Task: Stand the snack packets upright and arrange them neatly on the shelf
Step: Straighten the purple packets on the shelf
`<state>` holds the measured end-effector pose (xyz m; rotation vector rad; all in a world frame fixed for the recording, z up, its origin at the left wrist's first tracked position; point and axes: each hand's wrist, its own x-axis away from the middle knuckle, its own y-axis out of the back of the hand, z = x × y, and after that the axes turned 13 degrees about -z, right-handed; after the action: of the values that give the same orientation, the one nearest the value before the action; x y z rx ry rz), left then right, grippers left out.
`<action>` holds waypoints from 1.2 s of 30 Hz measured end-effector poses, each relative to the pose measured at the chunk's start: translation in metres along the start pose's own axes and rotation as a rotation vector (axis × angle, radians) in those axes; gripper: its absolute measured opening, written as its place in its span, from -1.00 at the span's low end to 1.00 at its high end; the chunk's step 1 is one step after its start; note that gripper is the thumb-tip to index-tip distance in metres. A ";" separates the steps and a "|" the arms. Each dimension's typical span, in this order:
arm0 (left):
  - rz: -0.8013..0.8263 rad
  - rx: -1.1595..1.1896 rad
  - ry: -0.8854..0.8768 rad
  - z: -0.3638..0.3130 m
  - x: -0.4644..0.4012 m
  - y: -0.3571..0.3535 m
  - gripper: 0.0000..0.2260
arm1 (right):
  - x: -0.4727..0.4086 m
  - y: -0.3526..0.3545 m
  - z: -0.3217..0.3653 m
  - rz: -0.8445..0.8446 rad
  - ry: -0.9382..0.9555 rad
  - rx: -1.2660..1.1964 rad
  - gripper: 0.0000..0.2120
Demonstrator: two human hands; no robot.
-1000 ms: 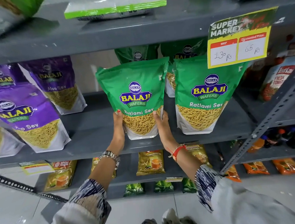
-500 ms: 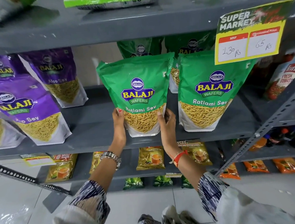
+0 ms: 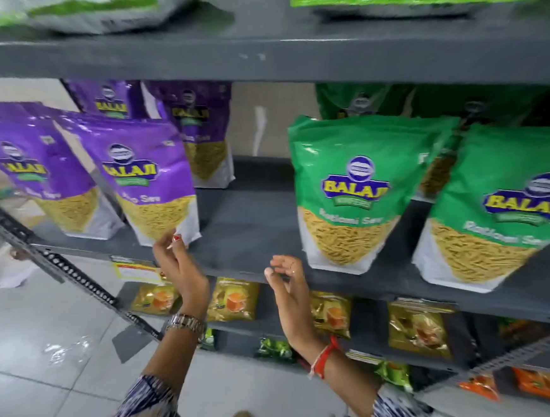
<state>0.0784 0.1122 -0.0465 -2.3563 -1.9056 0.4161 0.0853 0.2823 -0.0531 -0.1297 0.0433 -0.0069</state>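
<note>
A green Ratlami Sev packet [image 3: 357, 185] stands upright on the grey shelf [image 3: 246, 240], with a second green packet [image 3: 503, 203] to its right and more green ones behind. Purple Aloo Sev packets stand at the left; the front one [image 3: 146, 175] leans a little. My left hand [image 3: 179, 265] reaches up to that purple packet's bottom right corner, its fingertips touching it. My right hand [image 3: 286, 280] hovers at the shelf's front edge, left of the green packet, fingers loosely curled and holding nothing.
An upper shelf [image 3: 254, 52] carries flat white-and-green bags. Lower shelves hold small yellow, green and orange packets [image 3: 233, 298]. A perforated metal upright [image 3: 51, 262] slants across the left. Tiled floor lies below.
Both hands have let go of the green packet, which now stands alone. The view has swung left, and my left hand has moved over to the front purple packet.
</note>
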 end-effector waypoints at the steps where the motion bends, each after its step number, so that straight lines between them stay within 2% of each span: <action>1: -0.030 0.000 0.001 -0.001 -0.021 0.006 -0.84 | -0.002 -0.019 0.000 0.028 -0.009 0.000 -0.82; 3: -0.051 0.017 0.002 -0.003 -0.058 0.015 -0.84 | -0.010 -0.056 0.002 0.052 -0.028 -0.013 -0.82; 5: 0.015 0.027 0.015 -0.001 -0.094 0.026 -0.83 | -0.021 -0.095 0.003 0.045 -0.051 -0.029 -0.78; 7: 0.098 -0.013 0.073 0.003 -0.126 0.031 -0.82 | -0.034 -0.130 0.001 0.026 -0.087 -0.041 -0.65; 11: 0.238 -0.036 0.307 0.016 -0.175 0.025 -0.65 | -0.053 -0.182 -0.004 -0.055 -0.144 -0.104 -0.54; 15: 0.375 -0.085 0.529 0.036 -0.201 0.023 -0.47 | -0.056 -0.207 -0.005 -0.043 -0.110 -0.207 -0.60; 18: 0.489 -0.050 0.481 0.018 -0.194 0.018 -0.52 | -0.058 -0.213 -0.007 0.027 -0.100 -0.145 -0.60; 21: 0.537 -0.050 0.455 0.011 -0.190 0.017 -0.58 | -0.058 -0.214 -0.014 -0.006 -0.098 -0.101 -0.61; 25: 0.576 -0.082 0.430 0.022 -0.195 0.022 -0.53 | -0.056 -0.217 -0.019 0.000 -0.082 -0.085 -0.60; 28: 0.581 -0.097 0.406 0.019 -0.196 0.021 -0.57 | -0.054 -0.219 -0.017 -0.010 -0.100 -0.100 -0.53; 30: 0.587 -0.103 0.414 0.020 -0.198 0.020 -0.59 | -0.052 -0.220 -0.014 -0.023 -0.114 -0.106 -0.55; 34: 0.517 -0.119 0.404 0.023 -0.196 0.034 -0.57 | -0.037 -0.220 -0.014 -0.207 -0.117 -0.149 -0.64; 36: 0.407 -0.125 0.296 0.021 -0.196 0.051 -0.70 | -0.022 -0.222 -0.020 -0.365 -0.053 -0.135 -0.63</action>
<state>0.0841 -0.0912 -0.0480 -2.7058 -1.3622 -0.0349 0.0618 0.0595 -0.0431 -0.2709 -0.0336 -0.3658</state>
